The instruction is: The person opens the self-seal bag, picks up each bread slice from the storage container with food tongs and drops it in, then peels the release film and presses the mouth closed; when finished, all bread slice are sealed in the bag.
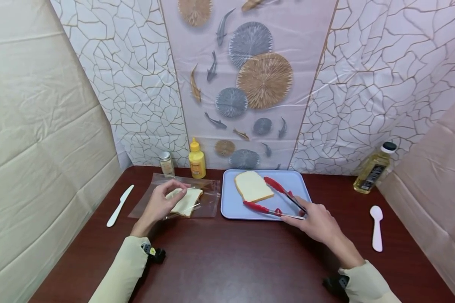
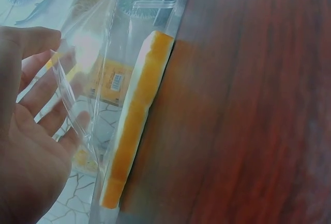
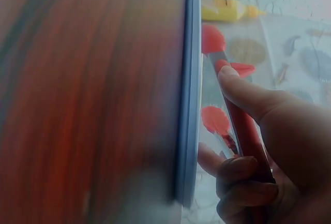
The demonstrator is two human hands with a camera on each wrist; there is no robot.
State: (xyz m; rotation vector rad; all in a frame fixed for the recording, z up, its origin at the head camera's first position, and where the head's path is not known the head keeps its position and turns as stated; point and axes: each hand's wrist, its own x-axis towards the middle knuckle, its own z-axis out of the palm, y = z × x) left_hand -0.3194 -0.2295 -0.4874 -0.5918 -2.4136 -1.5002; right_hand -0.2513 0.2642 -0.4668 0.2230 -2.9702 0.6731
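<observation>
My left hand (image 1: 164, 201) holds up the edge of a clear plastic bag (image 1: 211, 200), which lies flat on the table. A slice of bread (image 1: 187, 203) lies in the bag; its crust (image 2: 135, 125) shows side-on in the left wrist view. My right hand (image 1: 318, 221) grips metal tongs (image 1: 267, 210) with red tips. The tongs are spread, one red tip on each side of another bread slice (image 1: 252, 186) on the light blue tray (image 1: 231, 210). In the right wrist view, thumb and fingers wrap the tongs' red handle (image 3: 245, 131).
Behind the bag stand a small jar (image 1: 167, 165) and a yellow squeeze bottle (image 1: 197, 160). A white knife (image 1: 120, 206) lies at the left. To the right are an oil bottle (image 1: 374, 169) and a white spoon (image 1: 377, 229). Patterned cloth walls (image 1: 144, 84) close off the table's back and sides.
</observation>
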